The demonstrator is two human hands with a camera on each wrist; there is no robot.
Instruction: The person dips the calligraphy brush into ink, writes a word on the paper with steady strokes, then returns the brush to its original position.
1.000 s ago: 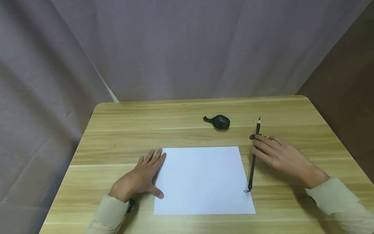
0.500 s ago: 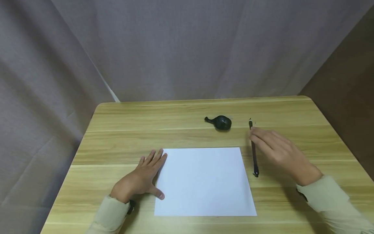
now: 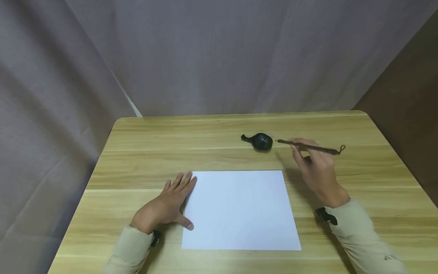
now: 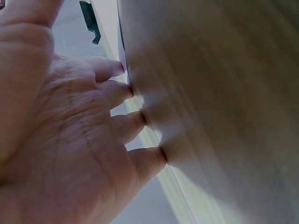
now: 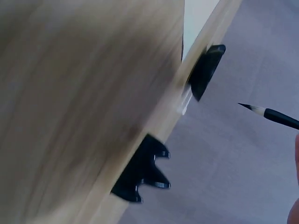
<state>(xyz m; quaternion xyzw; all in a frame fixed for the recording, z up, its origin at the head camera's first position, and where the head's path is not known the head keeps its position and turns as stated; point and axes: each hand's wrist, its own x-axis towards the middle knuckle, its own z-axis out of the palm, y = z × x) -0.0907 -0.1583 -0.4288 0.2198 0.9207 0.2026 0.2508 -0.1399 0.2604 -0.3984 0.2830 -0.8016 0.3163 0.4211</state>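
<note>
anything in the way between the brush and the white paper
Nothing visible stands between the brush and the white paper. The dark gourd-shaped object lies left of the brush's tip, beyond the paper's far edge; the pronged black rest sits off to the right, partly hidden by the right hand in the head view.

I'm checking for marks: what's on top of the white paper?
The left hand overlaps the left edge of the white paper with thumb and index fingertip. No marks show elsewhere on it; the surface beneath them is covered.
</note>
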